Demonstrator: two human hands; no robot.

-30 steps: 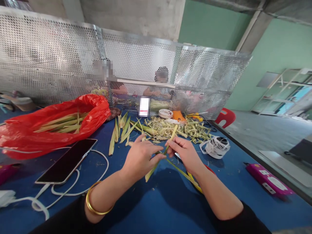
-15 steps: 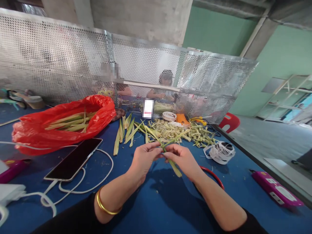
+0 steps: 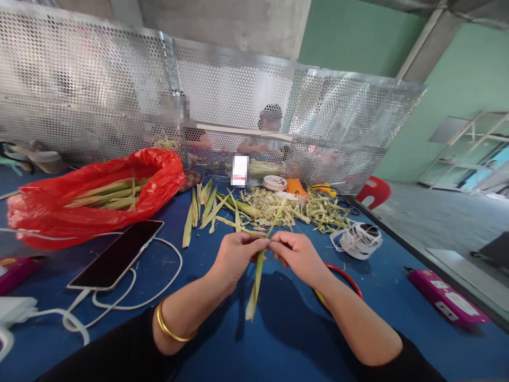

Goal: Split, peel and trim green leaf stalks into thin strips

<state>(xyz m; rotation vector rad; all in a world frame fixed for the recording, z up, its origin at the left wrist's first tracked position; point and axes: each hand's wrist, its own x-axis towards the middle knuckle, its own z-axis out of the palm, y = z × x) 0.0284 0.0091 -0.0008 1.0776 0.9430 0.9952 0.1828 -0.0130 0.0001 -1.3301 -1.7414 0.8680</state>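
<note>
Above the blue table, my left hand (image 3: 235, 257) pinches a green leaf strip (image 3: 257, 281) where several strips cross. The broad pale end of that strip hangs down toward me, and thinner ends point up and to the left. My right hand (image 3: 296, 254) meets the left at the crossing, with thumb and forefinger closed on the strips. Fingertips hide the crossing itself. Just beyond the hands are loose husk leaves (image 3: 209, 207) and a heap of shredded pale-green pieces (image 3: 274, 207).
A red bag (image 3: 95, 223) of leaves and a phone (image 3: 119, 254) with white cables lie left. White ribbon (image 3: 360, 241), a red ring (image 3: 345, 278) and a purple case (image 3: 445, 297) are right. Behind the perforated screen (image 3: 230, 79) people sit.
The hanging leaf end has swung from lower right to lower left, and the upper strip stands steeper. Both hands stay closed at the crossing. The view has shifted slightly.
</note>
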